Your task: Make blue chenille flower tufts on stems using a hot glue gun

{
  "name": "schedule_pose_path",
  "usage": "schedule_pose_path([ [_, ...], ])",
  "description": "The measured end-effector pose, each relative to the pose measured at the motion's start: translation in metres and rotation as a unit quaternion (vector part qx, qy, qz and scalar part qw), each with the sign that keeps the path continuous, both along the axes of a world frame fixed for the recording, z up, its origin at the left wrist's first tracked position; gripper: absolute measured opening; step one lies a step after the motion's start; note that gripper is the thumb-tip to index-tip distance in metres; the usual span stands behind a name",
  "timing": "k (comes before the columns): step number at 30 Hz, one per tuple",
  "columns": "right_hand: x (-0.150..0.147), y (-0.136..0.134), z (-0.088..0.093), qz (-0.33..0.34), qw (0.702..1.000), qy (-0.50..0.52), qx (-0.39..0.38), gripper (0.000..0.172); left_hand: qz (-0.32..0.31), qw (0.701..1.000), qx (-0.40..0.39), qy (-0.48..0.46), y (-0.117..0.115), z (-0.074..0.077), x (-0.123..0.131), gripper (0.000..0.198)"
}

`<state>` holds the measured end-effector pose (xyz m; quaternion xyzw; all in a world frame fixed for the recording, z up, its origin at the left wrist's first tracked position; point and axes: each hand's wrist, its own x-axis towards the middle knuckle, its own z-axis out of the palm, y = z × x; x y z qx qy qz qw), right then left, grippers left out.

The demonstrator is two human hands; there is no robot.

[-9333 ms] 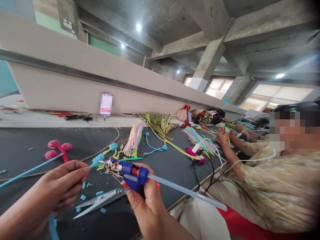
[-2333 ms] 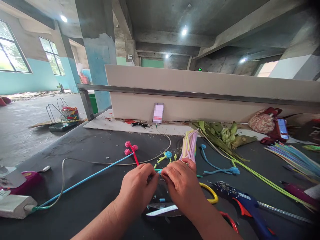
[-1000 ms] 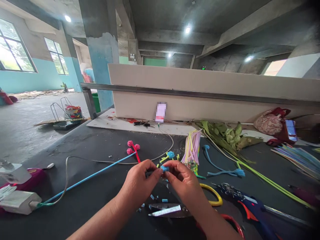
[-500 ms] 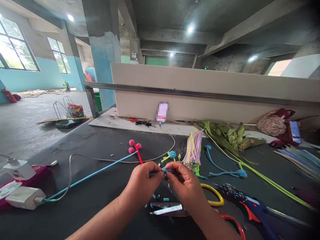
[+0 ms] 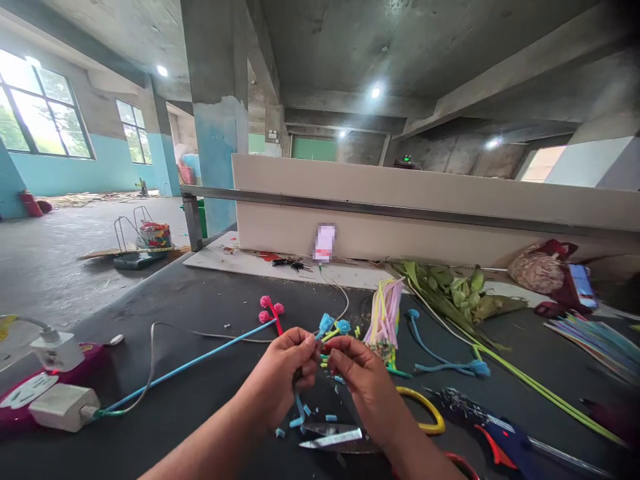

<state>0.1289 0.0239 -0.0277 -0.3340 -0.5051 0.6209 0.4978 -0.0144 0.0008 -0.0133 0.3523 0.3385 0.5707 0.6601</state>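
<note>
A blue chenille-stem flower (image 5: 326, 325) stands up from the pinched fingers of my left hand (image 5: 286, 365). Its stem passes through that hand, and a blue length comes out underneath. My right hand (image 5: 361, 375) is closed beside it, thumb and forefinger pinched just below the bloom. What those fingertips grip is too small to make out. Right behind lies another blue flower (image 5: 343, 326) with a yellow-green stem. Scissors (image 5: 423, 408) with yellow and red handles lie partly under my right forearm. Small blue offcuts (image 5: 331, 418) are scattered near the blades.
A glue gun (image 5: 505, 427) lies at right, near green stems (image 5: 540, 381). Pink and yellow stems (image 5: 384, 310), dried leaves (image 5: 465, 287) and a phone (image 5: 325, 241) are farther back. A pink flower sprig (image 5: 273, 312) and a power strip (image 5: 30, 390) with a cable are at left.
The blue flower now points upward from my left hand, where before a small blue piece was between both hands' fingertips. My view has tilted up slightly.
</note>
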Motion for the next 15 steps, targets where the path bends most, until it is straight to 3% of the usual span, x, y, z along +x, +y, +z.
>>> schedule_pose_path([
  [4, -0.002, 0.003, -0.007, 0.002, 0.999, 0.032, -0.027, 0.018, 0.056, 0.995, 0.008, 0.088, 0.001, -0.003, 0.016, 0.023],
  [9, 0.004, 0.008, -0.007, -0.026, 0.993, 0.092, -0.067, 0.023, 0.101, 0.947, 0.024, 0.305, 0.002, 0.003, 0.035, 0.013],
  [15, 0.013, 0.007, 0.006, -0.023, 0.983, 0.151, -0.099, 0.021, 0.127, 0.911, 0.054, 0.388, 0.005, 0.013, 0.051, 0.010],
])
